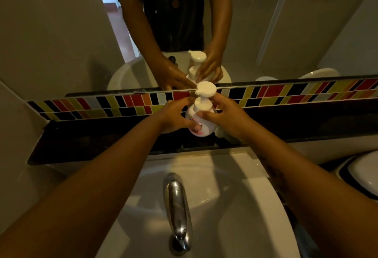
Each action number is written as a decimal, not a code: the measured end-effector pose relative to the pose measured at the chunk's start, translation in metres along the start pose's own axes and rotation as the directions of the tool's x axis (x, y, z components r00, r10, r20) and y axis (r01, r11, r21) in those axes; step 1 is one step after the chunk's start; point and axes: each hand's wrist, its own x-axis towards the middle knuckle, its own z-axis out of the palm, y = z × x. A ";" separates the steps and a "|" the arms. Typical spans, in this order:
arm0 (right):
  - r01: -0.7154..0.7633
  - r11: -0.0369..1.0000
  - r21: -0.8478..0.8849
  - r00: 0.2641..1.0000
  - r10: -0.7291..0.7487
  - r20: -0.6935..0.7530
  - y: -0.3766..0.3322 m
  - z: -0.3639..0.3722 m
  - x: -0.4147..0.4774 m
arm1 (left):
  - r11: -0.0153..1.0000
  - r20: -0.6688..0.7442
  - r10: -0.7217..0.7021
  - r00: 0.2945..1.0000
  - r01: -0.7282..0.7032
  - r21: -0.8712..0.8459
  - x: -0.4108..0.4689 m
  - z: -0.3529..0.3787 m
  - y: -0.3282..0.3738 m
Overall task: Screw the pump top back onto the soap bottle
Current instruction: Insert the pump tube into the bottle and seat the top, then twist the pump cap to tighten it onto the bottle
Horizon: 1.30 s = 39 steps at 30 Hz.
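Observation:
A round white soap bottle point(206, 129) with a pink label stands upright on the dark ledge point(102, 139) behind the sink. Its white pump top point(206, 90) sits on the bottle's neck, nozzle pointing left. My left hand point(173, 114) wraps the bottle's left side, thumb across the label. My right hand point(223, 112) holds the right side, with the thumb on the bottle's shoulder just below the white collar point(202, 105) and the fingers behind it. The bottle's back and right side are hidden by my fingers.
A chrome faucet point(177, 206) rises over the white sink basin point(235, 196) directly below the bottle. A strip of coloured tiles point(286, 92) and a mirror point(61, 33) back the ledge. A white object with a dark rim point(362, 174) sits at the right.

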 end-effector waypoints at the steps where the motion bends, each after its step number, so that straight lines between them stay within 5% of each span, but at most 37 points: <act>1: -0.002 1.000 0.006 1.000 0.002 -0.003 0.001 0.001 0.000 | 1.000 -0.019 -0.010 1.000 0.010 -0.019 0.000 0.002 -0.001; 7: -0.033 0.999 0.033 0.978 0.039 -0.204 0.001 0.017 -0.002 | 0.973 -0.198 -0.048 0.979 0.001 -0.232 -0.009 0.025 -0.004; 12: -0.066 0.995 -0.074 0.921 0.033 -0.387 -0.001 0.029 -0.001 | 0.977 -0.312 -0.081 0.947 0.014 -0.211 -0.009 0.038 -0.005; 19: -0.062 0.997 0.046 0.998 0.061 0.032 -0.007 -0.016 0.000 | 0.981 -0.186 -0.086 0.979 0.051 -0.187 -0.006 0.022 -0.003; 23: -0.052 0.996 -0.067 0.993 0.059 0.100 -0.008 -0.011 0.004 | 0.979 -0.116 -0.087 0.989 0.064 -0.191 -0.005 0.015 -0.002; 28: -0.048 0.999 -0.003 0.992 0.047 -0.121 0.003 0.013 0.001 | 0.981 -0.222 -0.113 0.969 0.072 -0.182 -0.009 0.029 -0.002; 33: -0.030 0.995 -0.095 0.905 -0.013 -0.425 0.007 0.041 0.003 | 0.992 -0.391 -0.122 0.912 0.105 -0.066 -0.013 0.046 -0.004; 36: -0.038 0.999 -0.006 0.932 0.034 -0.360 0.005 0.034 0.010 | 0.992 -0.348 -0.126 0.929 0.119 -0.043 -0.011 0.040 -0.004; 39: -0.053 0.998 -0.016 0.998 0.053 -0.025 0.003 0.010 0.010 | 0.994 -0.248 -0.105 0.963 0.092 -0.063 -0.010 0.031 -0.004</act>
